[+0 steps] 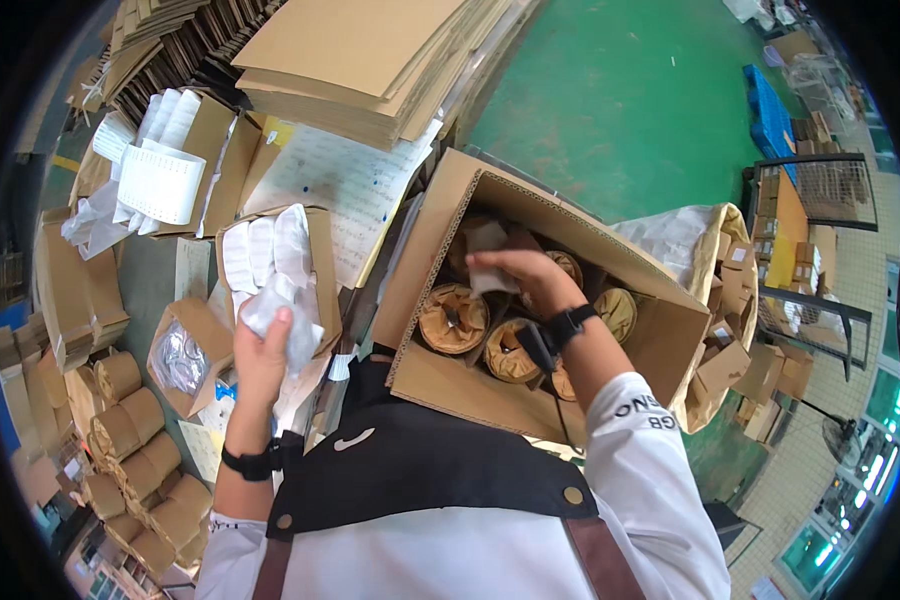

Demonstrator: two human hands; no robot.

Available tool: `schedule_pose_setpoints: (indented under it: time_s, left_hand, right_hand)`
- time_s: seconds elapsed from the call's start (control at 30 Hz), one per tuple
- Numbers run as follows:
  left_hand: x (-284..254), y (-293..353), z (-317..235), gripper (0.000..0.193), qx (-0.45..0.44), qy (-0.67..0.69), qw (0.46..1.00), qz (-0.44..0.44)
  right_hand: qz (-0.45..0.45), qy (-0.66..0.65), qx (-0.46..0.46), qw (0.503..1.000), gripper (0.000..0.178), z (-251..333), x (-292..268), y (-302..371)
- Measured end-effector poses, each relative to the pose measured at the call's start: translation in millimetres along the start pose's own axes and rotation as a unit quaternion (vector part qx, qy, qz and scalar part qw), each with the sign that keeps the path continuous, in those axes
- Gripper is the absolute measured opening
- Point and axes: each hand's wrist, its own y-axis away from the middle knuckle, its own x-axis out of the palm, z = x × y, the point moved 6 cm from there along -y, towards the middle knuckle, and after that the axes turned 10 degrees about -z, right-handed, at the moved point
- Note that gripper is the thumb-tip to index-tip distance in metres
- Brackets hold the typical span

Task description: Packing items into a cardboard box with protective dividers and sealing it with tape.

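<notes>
My left hand [262, 348] is closed around a white plastic-wrapped packet [292, 318], in front of a small open carton [328, 285] holding several white packets [261, 250]. My right hand [532, 275] reaches into a large open cardboard box [436, 212]. Its fingers rest against a pale, flat-sided piece [491, 280], whose exact kind I cannot make out. Below and around that hand, several round brown paper-wrapped rolls [453, 318] stand in the box, with dark openings at their tops. A black wrist-worn device [537, 347] hangs by the right wrist, above the rolls.
Flat cardboard sheets [345, 50] are stacked beyond the box. At the far left stands another carton of white packets [232, 165], with a small box of clear plastic bags [182, 360] nearer. Brown paper rolls [135, 420] pile up at left. A large sack [728, 225] of cartons stands at right.
</notes>
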Motion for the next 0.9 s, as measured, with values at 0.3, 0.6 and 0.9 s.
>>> schedule_pose_setpoints:
  time_s: [0.3, 0.6, 0.9]
  left_hand:
    - [152.4, 58.1, -113.1, 0.042, -0.209, 0.253, 0.868, 0.372]
    - [159.9, 68.8, -120.5, 0.050, -0.008, 0.036, 0.807, 0.590]
    - [-36.3, -77.1, -26.9, 0.023, 0.151, -0.196, 0.969, 0.004]
  right_hand:
    - [0.075, -0.153, -0.086, 0.982, 0.068, 30.3, 13.3, 115.4]
    - [-0.167, 0.231, 0.007, 0.958, 0.051, -84.8, -80.9, 61.0]
    - [0.086, 0.201, -0.312, 0.925, 0.021, 172.0, 79.7, 133.9]
